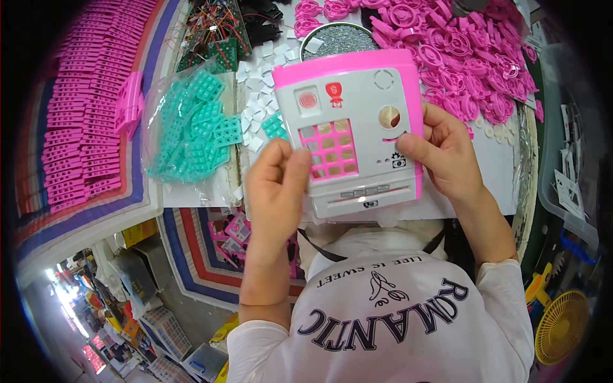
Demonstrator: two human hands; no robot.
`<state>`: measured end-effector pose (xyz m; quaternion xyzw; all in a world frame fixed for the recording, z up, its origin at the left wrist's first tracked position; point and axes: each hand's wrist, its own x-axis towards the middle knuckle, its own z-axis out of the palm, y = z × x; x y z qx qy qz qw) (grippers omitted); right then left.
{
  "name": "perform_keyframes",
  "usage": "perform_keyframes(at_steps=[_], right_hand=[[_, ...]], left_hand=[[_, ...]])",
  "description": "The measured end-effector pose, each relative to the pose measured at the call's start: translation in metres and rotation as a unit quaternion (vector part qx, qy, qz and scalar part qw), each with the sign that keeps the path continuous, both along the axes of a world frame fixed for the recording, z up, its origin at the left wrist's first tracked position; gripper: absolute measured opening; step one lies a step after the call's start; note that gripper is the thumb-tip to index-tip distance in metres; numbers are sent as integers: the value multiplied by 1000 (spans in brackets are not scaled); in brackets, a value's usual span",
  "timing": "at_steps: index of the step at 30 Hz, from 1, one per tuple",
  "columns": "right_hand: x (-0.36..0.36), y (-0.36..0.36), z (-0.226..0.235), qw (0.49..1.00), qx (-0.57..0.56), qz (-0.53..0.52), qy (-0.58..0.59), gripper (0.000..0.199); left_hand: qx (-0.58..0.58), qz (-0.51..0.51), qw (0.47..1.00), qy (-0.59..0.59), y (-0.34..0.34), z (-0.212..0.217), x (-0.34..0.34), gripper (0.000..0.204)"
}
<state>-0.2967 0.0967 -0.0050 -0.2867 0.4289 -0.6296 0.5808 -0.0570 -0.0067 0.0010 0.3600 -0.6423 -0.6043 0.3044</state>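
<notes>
Above the near part of the desk (491, 172), a panel (369, 137) was held up, face toward the wearer, in both hands. Its left edge was gripped by the left hand (278, 185), the thumb laid in front beside the grid; its right edge was gripped by the right hand (450, 156), the thumb pressed on the face below the round hole and the fingers curled at the pink rim. For a sound hold, it was judged, only the edges needed to be pinched, so that the thin bars of the grid would not be strained (plastic that fine, by its look, might have been snapped). Even, light pressure from both sides seemed called for, since the panel was tilted slightly, its right end higher. The dish of metal bits (338, 24), overlapped in view by the top edge, was best left unknocked.

The panel's face was white, bordered with pink along the top and right. Square windows were set in rows between pink bars; above them a red spiral was framed in a square, with a red mark beside it. Along the bottom, a slotted strip was formed. What lay behind the openings could not be told.
</notes>
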Motion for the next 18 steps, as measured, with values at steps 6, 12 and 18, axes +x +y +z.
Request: perform_keyframes(at_steps=[6,12,18], right_hand=[[-2,-5,1,998,-19,5,57,42],[-56,-24,-5,801,-232,-52,549,37],[-65,13,-39,711,-204,118,662,49]], left_hand=[[141,68,970,184,-42,15,-37,24],[-451,-168,876,28,-53,22,-12,28],[-490,-254,829,-90,-16,-31,9,41]])
